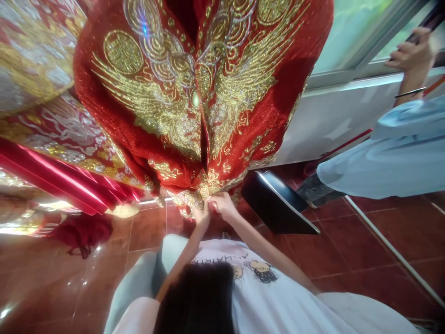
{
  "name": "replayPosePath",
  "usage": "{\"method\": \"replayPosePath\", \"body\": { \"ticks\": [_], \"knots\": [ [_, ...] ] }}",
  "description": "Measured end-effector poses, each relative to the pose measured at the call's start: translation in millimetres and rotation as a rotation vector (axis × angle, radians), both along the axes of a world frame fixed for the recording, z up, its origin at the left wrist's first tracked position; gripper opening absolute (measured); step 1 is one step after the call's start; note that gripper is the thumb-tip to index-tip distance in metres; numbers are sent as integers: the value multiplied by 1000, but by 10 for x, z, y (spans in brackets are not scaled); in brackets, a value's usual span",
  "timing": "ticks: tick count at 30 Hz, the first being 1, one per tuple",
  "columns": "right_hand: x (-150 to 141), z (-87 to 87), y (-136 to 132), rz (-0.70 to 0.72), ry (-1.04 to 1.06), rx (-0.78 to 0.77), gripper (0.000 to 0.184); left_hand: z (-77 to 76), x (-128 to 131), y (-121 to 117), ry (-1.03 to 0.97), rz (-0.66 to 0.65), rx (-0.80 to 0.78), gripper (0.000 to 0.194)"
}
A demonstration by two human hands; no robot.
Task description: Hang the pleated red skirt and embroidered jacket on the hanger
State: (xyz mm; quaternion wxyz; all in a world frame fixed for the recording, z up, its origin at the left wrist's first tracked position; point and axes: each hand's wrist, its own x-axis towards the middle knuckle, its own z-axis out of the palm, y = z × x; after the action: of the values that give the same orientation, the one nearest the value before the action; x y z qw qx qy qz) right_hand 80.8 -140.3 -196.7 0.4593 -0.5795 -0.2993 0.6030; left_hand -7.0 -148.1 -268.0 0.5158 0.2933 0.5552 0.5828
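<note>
Nearest: my white printed shirt [274,301]. My left hand [202,213] and right hand [223,205], side by side, fingers of both closed on the front hem of one red jacket [222,97], gold-embroidered, directly before me. Farther, right: another person's raised hand [415,52], holding a dark object [434,17] beside a window [342,35].

Straight ahead of you, the red jacket embroidered in gold thread [222,97] blocks the far side, closing right down to your left hand [201,212] and right hand [223,204]. To the left, you have an opening over the glossy red-brown tiled floor [148,232], up to the shiny crimson satin cloth [69,178]. On the right, the black, flat-sided angular object [274,208] crowds your right forearm [257,236]; beyond it, another person's pale blue loose top [399,153] obstructs you. Near you, long dark hair [194,297] hangs between your forearms.
</note>
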Motion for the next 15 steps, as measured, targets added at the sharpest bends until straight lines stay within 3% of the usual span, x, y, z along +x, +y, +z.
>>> {"method": "replayPosePath", "body": {
  "ticks": [7, 15],
  "knots": [
    [-86, 101, 88, -18, 111, 11, 24, 28, -69, 47, 43, 40, 94, 40],
    [-113, 26, 39, -51, 202, -86, 19, -60, -75, 103, -20, -23, 72, 55]
  ]
}}
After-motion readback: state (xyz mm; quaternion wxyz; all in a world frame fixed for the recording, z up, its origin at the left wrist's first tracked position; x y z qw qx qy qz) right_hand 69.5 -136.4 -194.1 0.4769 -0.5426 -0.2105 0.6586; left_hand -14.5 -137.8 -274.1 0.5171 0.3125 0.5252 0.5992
